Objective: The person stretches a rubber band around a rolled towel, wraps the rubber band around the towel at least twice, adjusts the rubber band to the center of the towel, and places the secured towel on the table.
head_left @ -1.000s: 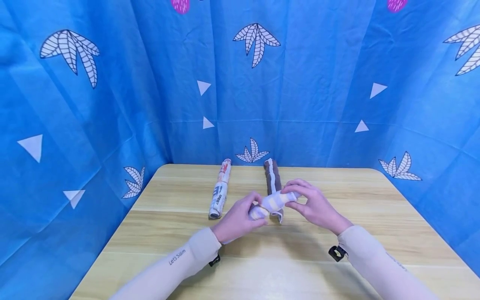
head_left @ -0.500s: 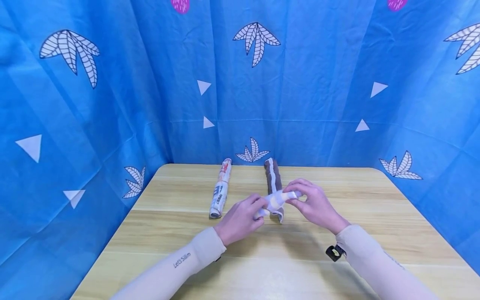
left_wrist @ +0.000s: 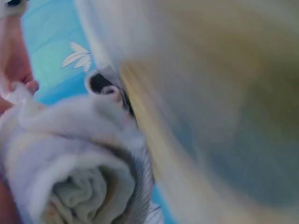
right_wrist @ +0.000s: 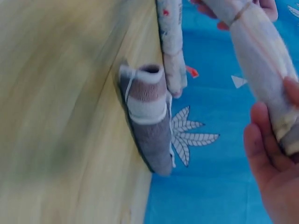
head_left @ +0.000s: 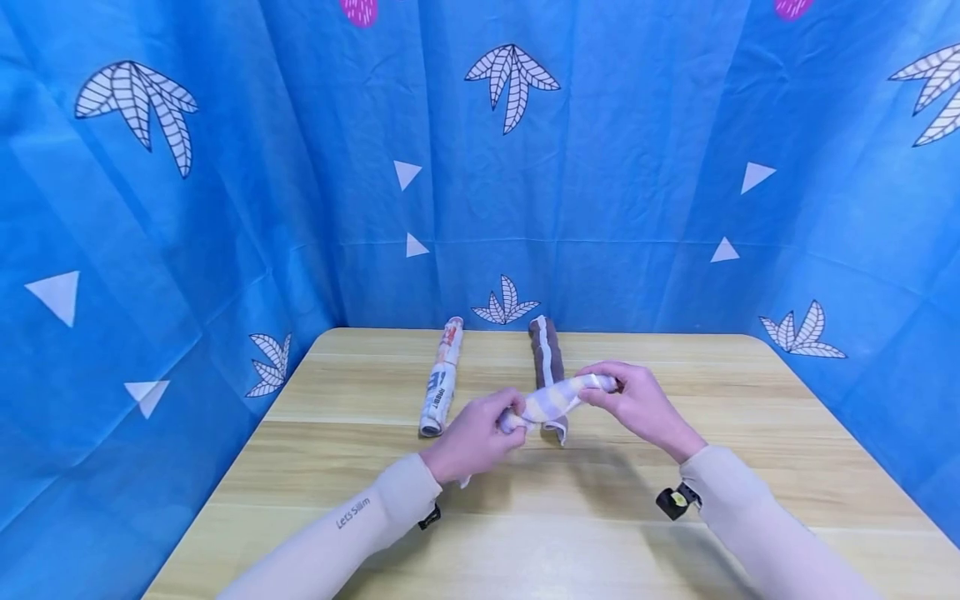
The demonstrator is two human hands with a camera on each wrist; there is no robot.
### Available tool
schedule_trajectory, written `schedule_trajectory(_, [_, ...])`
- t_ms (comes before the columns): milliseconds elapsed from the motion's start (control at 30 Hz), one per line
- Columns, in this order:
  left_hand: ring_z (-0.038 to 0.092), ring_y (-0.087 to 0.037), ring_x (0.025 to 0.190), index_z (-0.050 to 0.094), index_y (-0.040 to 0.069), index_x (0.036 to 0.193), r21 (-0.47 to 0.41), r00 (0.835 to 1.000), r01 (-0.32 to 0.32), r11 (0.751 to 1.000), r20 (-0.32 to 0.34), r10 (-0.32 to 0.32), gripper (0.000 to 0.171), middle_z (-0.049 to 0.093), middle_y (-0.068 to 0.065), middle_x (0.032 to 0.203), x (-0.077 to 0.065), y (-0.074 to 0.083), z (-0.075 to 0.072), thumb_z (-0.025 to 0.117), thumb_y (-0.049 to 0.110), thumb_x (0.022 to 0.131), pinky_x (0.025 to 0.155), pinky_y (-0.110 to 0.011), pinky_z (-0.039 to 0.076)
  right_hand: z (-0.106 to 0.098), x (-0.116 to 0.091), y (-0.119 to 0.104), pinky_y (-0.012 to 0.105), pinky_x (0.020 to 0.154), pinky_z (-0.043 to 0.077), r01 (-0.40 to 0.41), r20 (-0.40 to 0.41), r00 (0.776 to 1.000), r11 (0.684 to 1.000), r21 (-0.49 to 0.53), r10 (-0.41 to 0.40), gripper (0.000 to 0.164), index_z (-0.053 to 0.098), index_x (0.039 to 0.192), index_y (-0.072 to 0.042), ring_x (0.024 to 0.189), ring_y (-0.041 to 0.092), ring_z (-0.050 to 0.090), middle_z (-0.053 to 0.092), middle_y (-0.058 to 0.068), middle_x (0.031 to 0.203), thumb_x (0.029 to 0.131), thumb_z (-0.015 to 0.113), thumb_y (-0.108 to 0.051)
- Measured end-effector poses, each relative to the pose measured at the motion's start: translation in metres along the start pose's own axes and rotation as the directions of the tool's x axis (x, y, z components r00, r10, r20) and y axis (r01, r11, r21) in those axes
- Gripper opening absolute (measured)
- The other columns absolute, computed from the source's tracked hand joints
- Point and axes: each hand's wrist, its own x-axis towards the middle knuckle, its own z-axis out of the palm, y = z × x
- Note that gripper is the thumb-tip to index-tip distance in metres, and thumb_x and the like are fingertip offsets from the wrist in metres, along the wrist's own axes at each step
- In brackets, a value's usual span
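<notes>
Between the two hands a rolled-up towel (head_left: 553, 402) in lavender, white and pale yellow checks is held above the table, its right end tilted up. My left hand (head_left: 472, 439) grips the lower left end, with fingers and thumb curled round it. At the other end my right hand (head_left: 637, 408) pinches the roll between thumb and fingers. The spiral layers of one end of the towel (left_wrist: 84, 186) show large in the left wrist view. Behind it, a brown rolled towel (head_left: 547, 354) with a white stripe lies on the table, its middle partly covered by the held roll.
A white rolled towel (head_left: 441, 379) with printed letters lies to the left of the brown one, roughly parallel to it. Both rest on the wooden table (head_left: 360, 475). A blue patterned curtain (head_left: 637, 167) stands along the table's back and sides.
The hands have drawn slightly apart and the checked towel between them looks straighter. My right hand has shifted a little to the right with its end. The other two towels have stayed put.
</notes>
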Motion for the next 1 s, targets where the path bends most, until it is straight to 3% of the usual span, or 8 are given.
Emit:
schedule_trajectory(167, [0.059, -0.013, 0.091, 0.054, 0.014, 0.105, -0.388, 0.984, 0.172, 0.905, 0.105, -0.142, 0.016, 0.064, 0.001, 0.101, 0.003, -0.007, -0.004, 0.065, 0.009, 0.094, 0.081, -0.025, 0.050, -0.009, -0.005, -0.002, 0.031, 0.080, 0.057, 0.088, 0.115, 0.989, 0.994, 0.068, -0.095, 0.050, 0.063, 0.134, -0.020, 0.102, 0.025, 0.062, 0.061, 0.005, 0.133, 0.087, 0.079, -0.020])
schedule_trajectory(400, [0.072, -0.030, 0.084, 0.046, 0.005, 0.114, -0.608, 0.956, 0.274, 0.745, 0.259, -0.140, 0.017, 0.064, -0.015, 0.104, 0.002, -0.009, -0.005, 0.055, 0.006, 0.100, 0.071, -0.033, 0.059, -0.005, -0.003, -0.006, 0.035, 0.093, 0.053, 0.281, 0.105, 0.957, 0.951, -0.126, -0.269, 0.043, 0.069, 0.125, -0.027, 0.116, 0.017, 0.057, 0.062, -0.002, 0.130, 0.085, 0.081, -0.015])
schedule_trajectory(467, [0.070, -0.027, 0.088, 0.046, 0.011, 0.115, -0.557, 0.960, 0.259, 0.789, 0.240, -0.145, 0.022, 0.063, -0.011, 0.109, 0.001, -0.007, -0.003, 0.061, 0.013, 0.099, 0.074, -0.031, 0.057, -0.003, -0.002, -0.006, 0.035, 0.093, 0.053, 0.296, 0.088, 0.954, 0.946, -0.134, -0.286, 0.040, 0.071, 0.121, -0.025, 0.114, 0.016, 0.058, 0.066, -0.004, 0.124, 0.084, 0.081, -0.014])
schedule_trajectory(533, [0.068, -0.023, 0.092, 0.047, 0.019, 0.118, -0.455, 0.972, 0.208, 0.866, 0.192, -0.133, 0.030, 0.062, -0.007, 0.113, -0.001, -0.004, -0.001, 0.068, 0.022, 0.096, 0.074, -0.031, 0.056, -0.002, -0.001, -0.006, 0.033, 0.090, 0.054, 0.303, 0.074, 0.952, 0.945, -0.126, -0.296, 0.037, 0.072, 0.119, -0.020, 0.108, 0.015, 0.061, 0.068, -0.005, 0.117, 0.084, 0.081, -0.013])
schedule_trajectory(600, [0.064, -0.017, 0.096, 0.048, 0.027, 0.119, -0.274, 0.988, 0.123, 0.954, 0.123, -0.092, 0.035, 0.060, 0.000, 0.119, -0.003, -0.001, 0.002, 0.072, 0.031, 0.094, 0.076, -0.028, 0.055, -0.002, -0.001, -0.005, 0.031, 0.086, 0.054, 0.292, 0.060, 0.956, 0.949, -0.119, -0.287, 0.034, 0.072, 0.118, -0.018, 0.102, 0.012, 0.062, 0.069, -0.007, 0.112, 0.085, 0.081, -0.015])
schedule_trajectory(667, [0.062, -0.014, 0.098, 0.051, 0.029, 0.122, -0.089, 0.998, 0.013, 0.996, 0.056, -0.008, 0.036, 0.060, 0.002, 0.122, -0.005, 0.000, 0.004, 0.072, 0.033, 0.093, 0.078, -0.027, 0.056, -0.003, -0.001, -0.004, 0.029, 0.083, 0.055, 0.271, 0.048, 0.963, 0.957, -0.108, -0.267, 0.031, 0.073, 0.117, -0.019, 0.098, 0.011, 0.063, 0.070, -0.009, 0.108, 0.086, 0.080, -0.017])
schedule_trajectory(800, [0.065, -0.012, 0.101, 0.057, 0.024, 0.124, 0.179, 0.984, -0.167, 0.970, -0.032, 0.175, 0.032, 0.062, 0.003, 0.124, -0.008, 0.001, 0.006, 0.070, 0.025, 0.095, 0.085, -0.026, 0.058, -0.005, 0.000, -0.004, 0.028, 0.080, 0.055, 0.221, 0.032, 0.975, 0.972, -0.081, -0.219, 0.027, 0.074, 0.114, -0.021, 0.093, 0.011, 0.063, 0.070, -0.009, 0.105, 0.088, 0.078, -0.021])
schedule_trajectory(1000, [0.068, -0.011, 0.090, 0.061, 0.020, 0.118, 0.349, 0.963, -0.244, 0.905, -0.022, 0.268, 0.028, 0.063, 0.001, 0.114, -0.006, 0.001, 0.006, 0.072, 0.021, 0.092, 0.079, -0.021, 0.057, -0.003, 0.000, -0.006, 0.027, 0.075, 0.052, 0.185, 0.013, 0.983, 0.979, -0.089, -0.184, 0.022, 0.075, 0.108, -0.022, 0.088, 0.013, 0.062, 0.071, -0.009, 0.100, 0.087, 0.079, -0.017])
